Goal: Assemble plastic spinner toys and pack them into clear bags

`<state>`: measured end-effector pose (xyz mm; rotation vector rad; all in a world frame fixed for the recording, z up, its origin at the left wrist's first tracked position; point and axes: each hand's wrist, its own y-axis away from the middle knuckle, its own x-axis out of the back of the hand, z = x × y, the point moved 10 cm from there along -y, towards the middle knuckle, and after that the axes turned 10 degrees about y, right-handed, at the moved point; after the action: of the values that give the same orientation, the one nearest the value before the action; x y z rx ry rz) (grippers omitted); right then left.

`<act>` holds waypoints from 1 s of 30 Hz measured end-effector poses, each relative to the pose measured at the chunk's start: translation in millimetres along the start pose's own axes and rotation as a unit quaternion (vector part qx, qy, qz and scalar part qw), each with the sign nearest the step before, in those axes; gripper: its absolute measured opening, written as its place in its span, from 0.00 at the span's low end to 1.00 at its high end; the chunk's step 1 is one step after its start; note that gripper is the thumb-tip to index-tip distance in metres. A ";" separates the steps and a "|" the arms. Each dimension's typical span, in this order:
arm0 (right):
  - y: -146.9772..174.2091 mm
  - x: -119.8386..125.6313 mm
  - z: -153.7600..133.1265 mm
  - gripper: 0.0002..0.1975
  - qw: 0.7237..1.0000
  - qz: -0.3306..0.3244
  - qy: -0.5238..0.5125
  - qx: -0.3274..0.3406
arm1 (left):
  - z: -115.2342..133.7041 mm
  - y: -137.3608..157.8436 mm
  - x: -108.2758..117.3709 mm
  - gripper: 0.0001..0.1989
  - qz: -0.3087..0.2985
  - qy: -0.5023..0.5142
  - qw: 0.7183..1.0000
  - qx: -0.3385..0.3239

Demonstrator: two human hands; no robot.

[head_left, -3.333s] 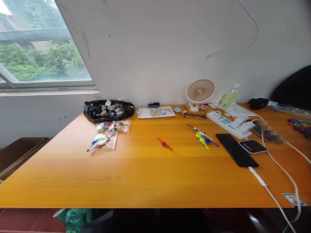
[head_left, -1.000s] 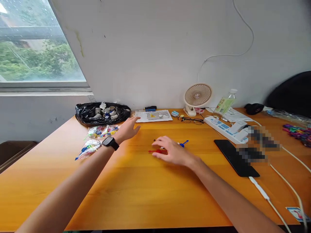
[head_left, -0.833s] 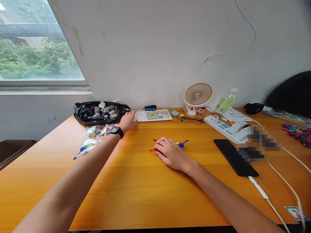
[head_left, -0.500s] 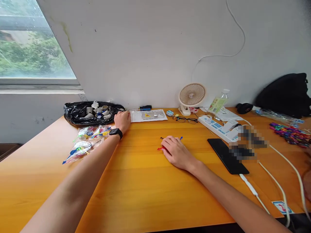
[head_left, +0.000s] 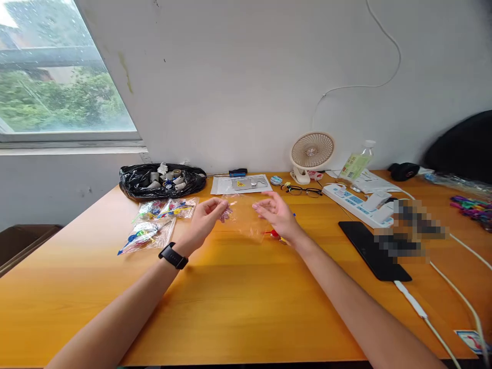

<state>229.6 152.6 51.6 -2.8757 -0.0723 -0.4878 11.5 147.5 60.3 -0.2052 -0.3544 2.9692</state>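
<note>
A clear plastic bag [head_left: 246, 218] hangs over the middle of the table. My left hand [head_left: 207, 218], with a black watch on its wrist, pinches its left edge. At the bag's right side is my right hand [head_left: 279, 215], its fingers curled but apart; whether the fingertips touch the film is hard to see. Below and behind that hand show small coloured pieces, among them a red one [head_left: 274, 233] and a blue tip, mostly covered. Left of my left hand lie several filled clear bags [head_left: 148, 234] with colourful plastic parts.
A black bag [head_left: 130, 184] with grey cylindrical pieces stands at the back left. Along the wall are a screwdriver [head_left: 238, 172], a paper sheet [head_left: 219, 185], glasses [head_left: 302, 190], a fan [head_left: 312, 151] and a bottle [head_left: 355, 166]. A power strip [head_left: 351, 205] and phone [head_left: 371, 251] lie right.
My left hand has come back from beside the black bag and now holds the clear bag. My right hand has lifted off the small coloured pieces and turned toward the bag.
</note>
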 end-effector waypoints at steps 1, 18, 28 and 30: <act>0.9 -10.6 6.2 0.29 0.999 -0.026 -0.038 -0.014 | -6.4 4.2 -4.0 0.18 -0.016 0.002 1.000 0.027; 9.7 -13.3 23.2 0.19 0.990 -0.122 -0.067 -0.033 | -33.3 5.9 19.4 0.15 0.046 0.021 0.996 0.075; 6.0 -5.0 29.0 0.20 0.991 -0.100 -0.079 -0.040 | -48.7 2.7 48.2 0.25 0.125 0.031 0.990 0.048; 7.2 -4.9 27.5 0.21 0.991 -0.093 -0.083 -0.038 | -46.9 2.9 43.9 0.25 0.118 0.043 0.991 0.041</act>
<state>234.4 151.8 23.2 -2.9947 -0.3588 -0.2869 -24.8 162.1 9.2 -0.3889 -0.2103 3.1850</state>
